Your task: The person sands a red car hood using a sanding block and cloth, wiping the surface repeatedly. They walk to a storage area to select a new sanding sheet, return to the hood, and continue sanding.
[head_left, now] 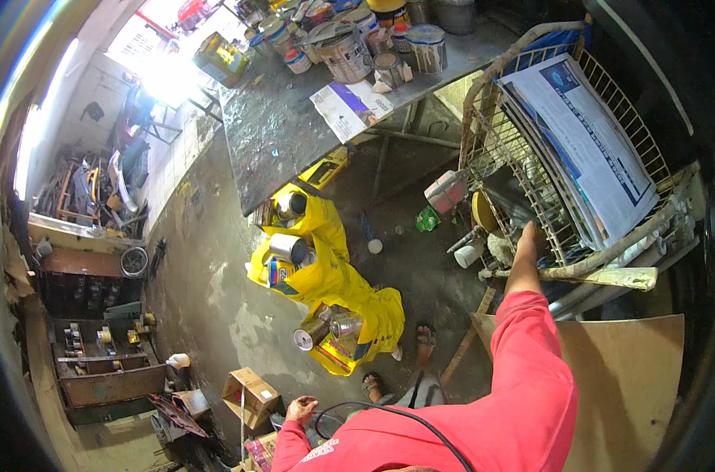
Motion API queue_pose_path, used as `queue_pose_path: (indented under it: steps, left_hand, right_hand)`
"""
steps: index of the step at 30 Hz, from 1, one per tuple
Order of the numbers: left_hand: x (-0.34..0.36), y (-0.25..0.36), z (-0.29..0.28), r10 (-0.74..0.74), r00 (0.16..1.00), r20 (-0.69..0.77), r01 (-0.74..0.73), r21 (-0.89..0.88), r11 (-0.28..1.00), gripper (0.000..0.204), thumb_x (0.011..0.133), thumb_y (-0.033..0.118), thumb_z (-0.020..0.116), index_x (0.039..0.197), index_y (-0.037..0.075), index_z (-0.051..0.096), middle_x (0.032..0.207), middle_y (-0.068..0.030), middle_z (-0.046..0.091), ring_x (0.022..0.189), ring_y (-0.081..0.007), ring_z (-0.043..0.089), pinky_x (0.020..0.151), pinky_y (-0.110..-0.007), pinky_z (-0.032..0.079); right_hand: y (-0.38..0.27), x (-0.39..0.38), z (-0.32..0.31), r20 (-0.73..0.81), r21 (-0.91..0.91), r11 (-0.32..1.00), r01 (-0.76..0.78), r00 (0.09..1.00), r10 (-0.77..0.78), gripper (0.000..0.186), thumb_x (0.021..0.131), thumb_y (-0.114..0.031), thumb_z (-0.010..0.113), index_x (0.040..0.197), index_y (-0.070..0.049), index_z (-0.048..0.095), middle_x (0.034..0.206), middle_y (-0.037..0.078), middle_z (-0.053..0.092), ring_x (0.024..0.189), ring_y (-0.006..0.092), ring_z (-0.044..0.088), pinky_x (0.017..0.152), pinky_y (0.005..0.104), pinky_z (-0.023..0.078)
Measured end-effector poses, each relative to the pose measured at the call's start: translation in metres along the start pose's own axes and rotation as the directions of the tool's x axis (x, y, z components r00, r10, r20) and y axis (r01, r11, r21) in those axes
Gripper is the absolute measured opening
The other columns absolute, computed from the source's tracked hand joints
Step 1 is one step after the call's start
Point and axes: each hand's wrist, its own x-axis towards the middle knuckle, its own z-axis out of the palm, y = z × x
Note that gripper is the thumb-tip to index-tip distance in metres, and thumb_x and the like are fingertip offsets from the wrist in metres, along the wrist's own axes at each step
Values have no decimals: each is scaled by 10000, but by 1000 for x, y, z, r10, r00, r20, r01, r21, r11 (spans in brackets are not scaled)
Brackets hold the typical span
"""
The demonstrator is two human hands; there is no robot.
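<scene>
My right arm in a red sleeve stretches forward to a wire basket [554, 272]. At its near side is my right hand [531, 237], by the rags and other dark things there; its fingers are lost in shadow, so any grip is hidden. My left hand [301, 410] hangs low by my body, fingers loosely bent, with nothing visible in it. Near it are a small open wooden box [251, 397] and a black cable [408, 414]. A stack of newspapers [585, 141] lies in the basket's far right part. Left of my right hand are a pink container [446, 191] and a white cup [469, 253].
Yellow bags [373, 315] with metal cans [345, 324] stand on the floor ahead. Beyond is a dark table [263, 141] bearing paint cans [341, 55] and a flat printed carton [349, 108]. A plywood sheet [628, 377] stands at right; a parts rack [106, 385] at left.
</scene>
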Motion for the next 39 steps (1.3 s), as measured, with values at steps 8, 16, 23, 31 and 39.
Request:
queue_pose_path:
  steps: [8,16,23,31,39]
  left_hand:
    - [44,2,-6,322,942,-97,-311,108,944,359,913,225,767,1171,-23,744,977,-99,791,871,-172,740,786,-340,601]
    - [21,224,53,573,809,130,-419,-555,719,378,1045,284,685,1320,25,663,1152,-43,717,964,-122,674,816,-279,557]
    - [-3,276,110,580,589,563,235,-806,544,1050,913,877,430,1577,66,384,1475,-200,584,1315,-408,602,1090,-566,493]
    - [-42,192,33,791,557,255,296,-950,99,838,999,712,517,1490,33,517,1392,-188,655,1233,-337,664,1076,-511,522]
    - [-46,118,-44,775,631,47,6,-998,56,411,1067,258,634,1406,35,569,1279,-125,707,1119,-250,724,938,-434,616]
  right_hand:
    - [-6,-29,29,-213,484,836,258,961,-173,563,1036,-365,616,1434,31,584,1355,238,643,1173,390,645,957,487,569]
    - [7,-164,-12,-400,125,526,841,528,-749,444,994,-161,596,1410,-18,652,1027,230,666,954,398,631,843,482,517]
    - [89,-370,-50,141,128,41,991,23,-990,662,858,32,707,1426,-307,688,923,55,573,841,255,609,713,376,532]
    - [151,-492,-66,333,110,-353,929,-369,-867,540,820,-104,724,1303,-345,758,1056,48,590,1008,282,616,879,414,564]
    - [140,-588,-69,510,202,-336,920,-392,-766,772,711,-172,896,1440,-292,670,1523,110,546,1353,352,528,1125,456,465]
